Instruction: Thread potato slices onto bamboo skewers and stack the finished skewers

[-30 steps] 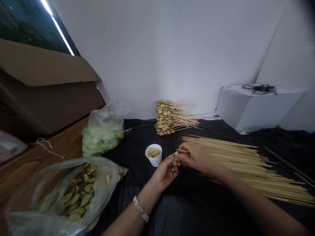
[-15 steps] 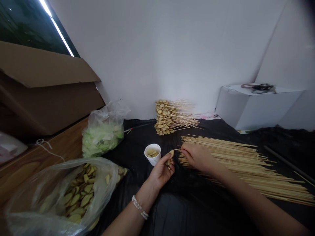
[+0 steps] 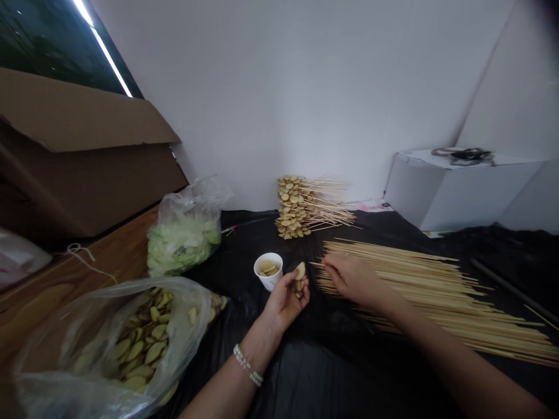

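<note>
My left hand [image 3: 286, 299] is closed around several potato slices [image 3: 300, 272], one of them raised between thumb and fingers. To its right, my right hand [image 3: 353, 279] pinches a bamboo skewer [image 3: 317, 264], whose tip points left toward the slices and stands slightly apart from them. Under and beside my right hand lies a wide layer of bamboo skewers [image 3: 419, 297]. Just left of my left hand is a white paper cup [image 3: 269, 282] with more slices inside. Farther back, finished potato skewers [image 3: 292, 206] are stacked with their sticks pointing right.
An open clear plastic bag [image 3: 56, 355] full of potato slices sits at the front left. Behind it stands a bag of pale green vegetable pieces [image 3: 186, 241]. A cardboard box [image 3: 87, 174] is at the left, a white box [image 3: 463, 192] at the back right. Black plastic sheeting [image 3: 244, 227] covers the surface.
The raised slice in my left hand has turned to stand more upright. More of the skewer's tip shows left of my right hand. The view has shifted slightly.
</note>
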Demonstrator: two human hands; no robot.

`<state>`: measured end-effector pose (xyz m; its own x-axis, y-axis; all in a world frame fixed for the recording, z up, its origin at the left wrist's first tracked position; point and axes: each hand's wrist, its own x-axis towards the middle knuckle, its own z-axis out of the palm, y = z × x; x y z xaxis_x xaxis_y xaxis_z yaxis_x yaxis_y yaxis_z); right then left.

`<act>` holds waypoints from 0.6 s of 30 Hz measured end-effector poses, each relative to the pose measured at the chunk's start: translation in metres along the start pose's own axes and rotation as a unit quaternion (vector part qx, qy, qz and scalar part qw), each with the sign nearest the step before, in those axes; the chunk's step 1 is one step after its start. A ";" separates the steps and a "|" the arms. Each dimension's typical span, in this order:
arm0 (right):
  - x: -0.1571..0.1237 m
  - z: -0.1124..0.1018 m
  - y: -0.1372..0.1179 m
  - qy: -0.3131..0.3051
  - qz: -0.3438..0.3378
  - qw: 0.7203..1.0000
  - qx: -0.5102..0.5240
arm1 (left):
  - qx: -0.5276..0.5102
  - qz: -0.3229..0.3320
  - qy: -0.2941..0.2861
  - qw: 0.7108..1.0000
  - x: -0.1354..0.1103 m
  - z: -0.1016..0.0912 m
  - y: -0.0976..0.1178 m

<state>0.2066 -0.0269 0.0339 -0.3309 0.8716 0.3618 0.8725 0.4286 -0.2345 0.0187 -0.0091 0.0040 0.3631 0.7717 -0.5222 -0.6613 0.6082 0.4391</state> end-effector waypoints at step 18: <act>0.000 -0.004 0.001 -0.040 -0.037 0.998 0.008 | -0.008 0.006 -0.047 0.999 0.000 -0.001 -0.004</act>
<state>0.2092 -0.0273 0.0373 -0.4220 0.8535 0.3058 0.8394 0.4952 -0.2239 0.0206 -0.0116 0.0020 0.4142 0.7934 -0.4460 -0.6762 0.5963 0.4327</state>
